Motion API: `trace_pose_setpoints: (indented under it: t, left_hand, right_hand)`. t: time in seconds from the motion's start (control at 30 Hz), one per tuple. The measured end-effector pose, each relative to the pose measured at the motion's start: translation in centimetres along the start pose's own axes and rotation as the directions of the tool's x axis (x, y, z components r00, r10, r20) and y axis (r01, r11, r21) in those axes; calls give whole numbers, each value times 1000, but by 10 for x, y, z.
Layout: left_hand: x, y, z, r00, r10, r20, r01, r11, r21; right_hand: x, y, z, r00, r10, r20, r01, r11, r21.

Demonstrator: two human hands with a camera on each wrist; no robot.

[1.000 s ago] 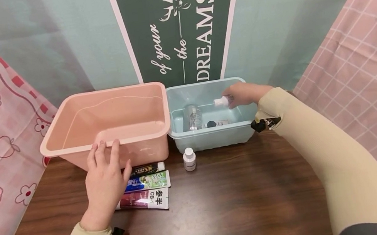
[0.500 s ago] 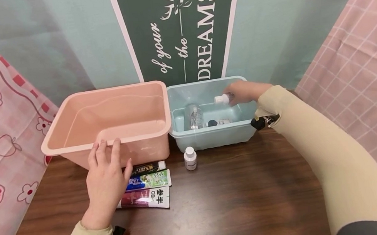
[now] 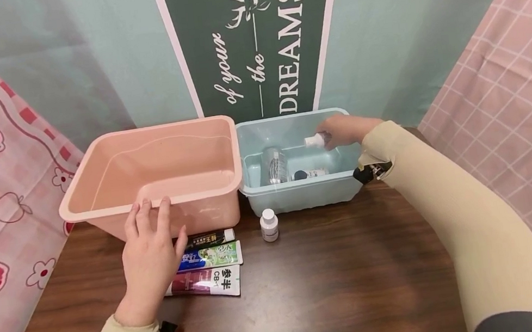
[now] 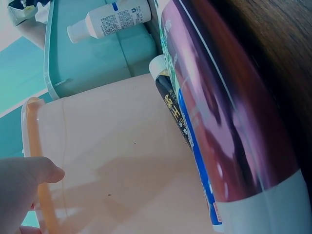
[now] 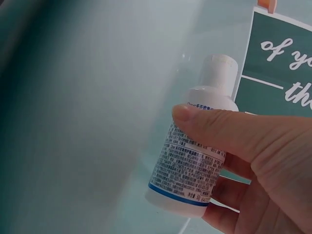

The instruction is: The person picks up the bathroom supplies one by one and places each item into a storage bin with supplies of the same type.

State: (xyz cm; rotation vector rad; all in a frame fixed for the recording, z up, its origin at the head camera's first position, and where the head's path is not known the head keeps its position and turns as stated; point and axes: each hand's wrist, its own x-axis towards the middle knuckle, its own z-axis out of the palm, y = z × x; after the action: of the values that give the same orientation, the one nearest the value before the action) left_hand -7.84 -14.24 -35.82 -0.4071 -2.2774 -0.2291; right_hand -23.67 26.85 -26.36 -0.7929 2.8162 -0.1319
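In the head view my right hand (image 3: 343, 130) is inside the blue bin (image 3: 301, 195), gripping a small white bottle (image 5: 187, 161). The right wrist view shows the thumb across its printed label, with fingers behind and the white cap slanting up. A clear bottle (image 3: 275, 166) and a dark-capped bottle (image 3: 313, 173) lie in that bin. My left hand (image 3: 151, 261) rests on the front of the pink bin (image 3: 207, 214), fairly straight fingers reaching its rim. Beside it lie a black toothpaste tube (image 3: 207, 239), a blue-green tube (image 3: 214, 255) and a dark red-and-white tube (image 3: 205, 282).
Another white bottle (image 3: 269, 226) stands upright on the wooden table (image 3: 338, 283) before the blue bin. The two bins stand side by side against a fabric backdrop (image 3: 370, 39). Pink patterned cloths (image 3: 522, 76) enclose both sides.
Almost nothing differs. The head view has shifted very slightly; both hands keep their places, the right one with the white bottle.
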Motion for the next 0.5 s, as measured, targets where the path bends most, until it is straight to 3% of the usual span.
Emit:
trace_pose_setpoints:
  t: [0.5]
  left_hand:
    - [-5,-1,-1,1000,4,19,-5,1000,8]
  right_hand:
    - [-6,-8,-6,998,62,3,-61,998,-34]
